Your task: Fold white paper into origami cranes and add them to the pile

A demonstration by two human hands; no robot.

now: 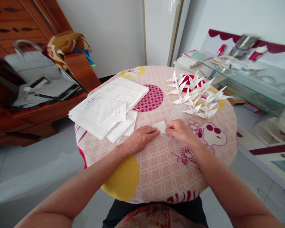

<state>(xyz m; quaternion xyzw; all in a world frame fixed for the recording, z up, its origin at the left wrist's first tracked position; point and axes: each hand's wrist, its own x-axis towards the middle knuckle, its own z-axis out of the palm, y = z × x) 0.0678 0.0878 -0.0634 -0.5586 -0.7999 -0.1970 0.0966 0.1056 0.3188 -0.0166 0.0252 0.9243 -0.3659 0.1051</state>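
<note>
A small folded piece of white paper (159, 126) lies on the cloth-covered table in front of me. My left hand (142, 138) rests flat at its left, fingers stretched out, with the fingertips on its lower left edge. At its right edge my right hand (179, 129) is closed, thumb and fingers pinching the paper. Beyond the right hand stands a cluster of white folded paper cranes (196, 93), and a faintly printed sheet (178, 114) lies partly under them. To the left is a stack of printed and handwritten papers (104, 104).
The round table wears a pink patterned cloth (154, 171). A glass shelf (251, 85) with cups and papers stands close on the right. At the left is a wooden seat (78, 69) with a pale handbag (35, 65) and a notebook (54, 88).
</note>
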